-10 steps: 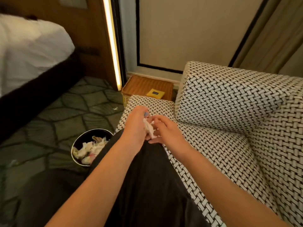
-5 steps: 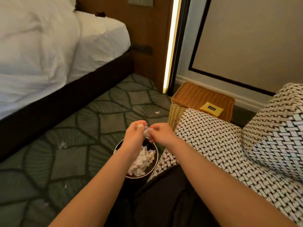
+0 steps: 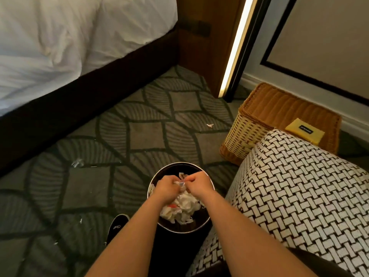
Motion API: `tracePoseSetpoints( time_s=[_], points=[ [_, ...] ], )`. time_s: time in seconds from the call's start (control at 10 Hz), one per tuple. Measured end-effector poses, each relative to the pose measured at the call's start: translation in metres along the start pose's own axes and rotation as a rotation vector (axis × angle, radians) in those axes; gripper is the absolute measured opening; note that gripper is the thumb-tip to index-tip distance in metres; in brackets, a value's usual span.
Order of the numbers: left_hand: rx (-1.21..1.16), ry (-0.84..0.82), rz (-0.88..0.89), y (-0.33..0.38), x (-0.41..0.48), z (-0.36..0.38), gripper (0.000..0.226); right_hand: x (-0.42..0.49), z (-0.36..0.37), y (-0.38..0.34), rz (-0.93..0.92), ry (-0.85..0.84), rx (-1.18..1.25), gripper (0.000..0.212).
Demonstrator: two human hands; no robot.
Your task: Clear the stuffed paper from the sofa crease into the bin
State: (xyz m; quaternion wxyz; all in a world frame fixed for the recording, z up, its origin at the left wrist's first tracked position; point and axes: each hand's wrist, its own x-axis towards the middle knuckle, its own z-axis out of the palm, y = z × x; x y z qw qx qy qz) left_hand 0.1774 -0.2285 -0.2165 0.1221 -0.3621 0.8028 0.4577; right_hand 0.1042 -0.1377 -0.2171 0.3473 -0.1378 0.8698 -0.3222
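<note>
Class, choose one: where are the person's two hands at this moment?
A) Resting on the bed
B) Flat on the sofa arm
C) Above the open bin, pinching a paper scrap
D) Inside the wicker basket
C: the left hand and right hand meet above the bin, pinching a paper scrap between them.

bedroom with bed (image 3: 60, 37), sofa (image 3: 299, 186), carpet (image 3: 143, 136)

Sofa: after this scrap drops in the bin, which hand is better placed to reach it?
Right, probably. Both hands pinch the paper scrap above the bin, but the right hand is nearer the sofa; the left hand would cross it.
</note>
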Motion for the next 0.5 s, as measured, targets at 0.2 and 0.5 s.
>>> tracePoseSetpoints(
  time_s=[0.2,0.5],
  points=[
    [0.291,-0.163,0.009,-0.008,0.014,0.014,0.04,0.015,0.008,0.016,0.085,-0.079,-0.156,0.027],
    [0.14,-0.077,0.073,0.009,-0.033,-0.009,0.026,-0.045,-0.046,-0.012,0.033,-0.061,-0.24,0.028]
  ],
)
